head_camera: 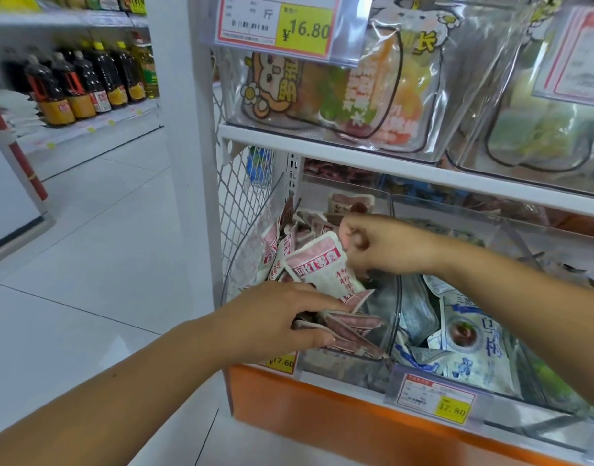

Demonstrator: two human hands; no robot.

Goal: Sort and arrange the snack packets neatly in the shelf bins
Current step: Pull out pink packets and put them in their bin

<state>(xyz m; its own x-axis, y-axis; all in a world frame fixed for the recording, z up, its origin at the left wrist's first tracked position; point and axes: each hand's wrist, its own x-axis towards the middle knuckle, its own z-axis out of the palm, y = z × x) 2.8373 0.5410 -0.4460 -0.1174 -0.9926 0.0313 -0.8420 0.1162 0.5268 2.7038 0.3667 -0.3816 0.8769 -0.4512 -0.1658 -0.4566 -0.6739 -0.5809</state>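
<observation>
A clear plastic bin (pixel 245 250) on the lower shelf holds several red-and-white snack packets. My right hand (pixel 379 245) pinches the top corner of one red-and-white packet (pixel 322 270) and holds it tilted above the pile. My left hand (pixel 285 317) grips a small stack of the same packets (pixel 349 326) at the bin's front edge. The neighbouring clear bin (pixel 510 230) to the right holds blue-and-white packets (pixel 467 338).
The upper shelf carries clear bins of mixed packets (pixel 366 95) behind a price tag (pixel 279 21). More price tags (pixel 437 398) hang on the lower bins over an orange base (pixel 322 412). A white mesh side panel (pixel 245 196) bounds the bin on the left. Oil bottles (pixel 84 82) stand across the tiled aisle.
</observation>
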